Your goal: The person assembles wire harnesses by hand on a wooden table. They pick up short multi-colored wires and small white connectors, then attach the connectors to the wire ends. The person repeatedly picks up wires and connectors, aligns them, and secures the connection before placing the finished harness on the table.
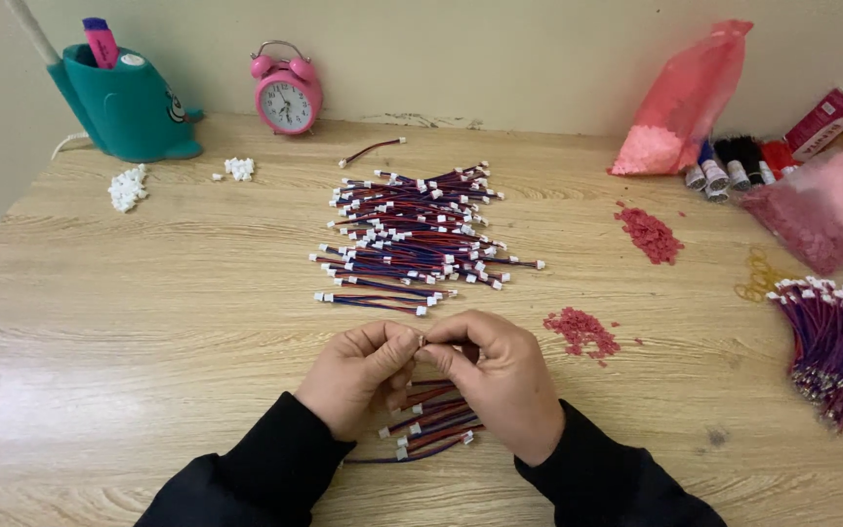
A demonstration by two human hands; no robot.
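My left hand (356,374) and my right hand (501,376) meet at the near middle of the wooden table (148,293), fingertips pinched together on a short red-and-blue wire with a small connector (422,342). Under my hands lies a small bunch of the same wires with white plugs (431,426). Just beyond my hands spreads a large pile of finished wires (412,234). A small heap of red connector pieces (582,332) sits right of my right hand.
A teal holder (129,107) and pink alarm clock (287,93) stand at the back. White plugs (129,187) lie at left. At right: red pieces (649,234), pink bags (685,98), thread spools (724,171), rubber bands (758,276), a wire bundle (836,342).
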